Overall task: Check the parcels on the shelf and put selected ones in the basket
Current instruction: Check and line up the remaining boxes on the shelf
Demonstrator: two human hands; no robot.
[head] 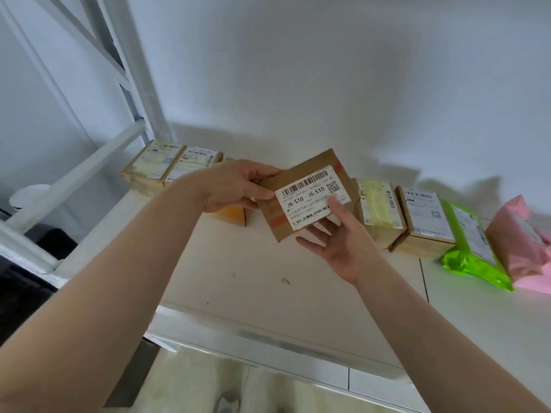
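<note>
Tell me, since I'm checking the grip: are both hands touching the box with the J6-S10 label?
Touching. The head view shows the left hand gripping the box at its left edge, and the right hand supporting it underneath, thumb on the label.

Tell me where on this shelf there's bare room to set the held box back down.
Free: the wide bare front of the shelf, between the front edge and the parcel row, under the held box. Crowded: the back left corner with two boxes, and the right, where boxes, the green bag and the pink bag sit packed together.
</note>
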